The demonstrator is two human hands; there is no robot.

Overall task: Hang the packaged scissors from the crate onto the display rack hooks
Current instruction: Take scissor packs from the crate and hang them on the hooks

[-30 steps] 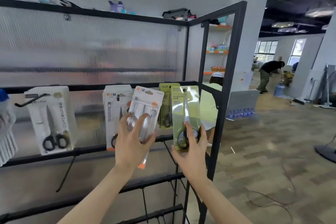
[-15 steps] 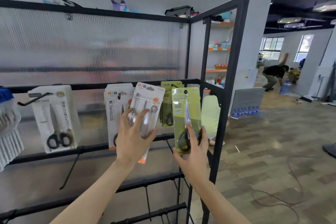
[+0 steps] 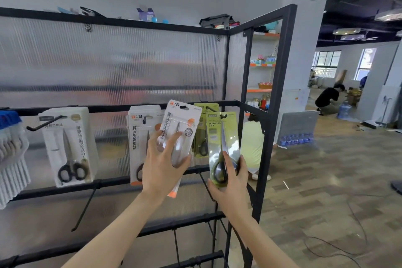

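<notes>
Scissors in the green cardboard blister pack (image 3: 223,137), right hand (image 3: 230,183) gripping it, left hand (image 3: 162,167) gripping the white-orange pack (image 3: 180,128): I'd be nudging each hang-hole toward 12 o'clock onto its hook.

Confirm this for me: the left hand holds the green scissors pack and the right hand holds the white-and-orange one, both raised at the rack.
Not quite: the hands are swapped. In the head view the left hand grips the white-and-orange scissors pack, and the right hand grips the green scissors pack. Both are raised at the rack, as you said.
</notes>
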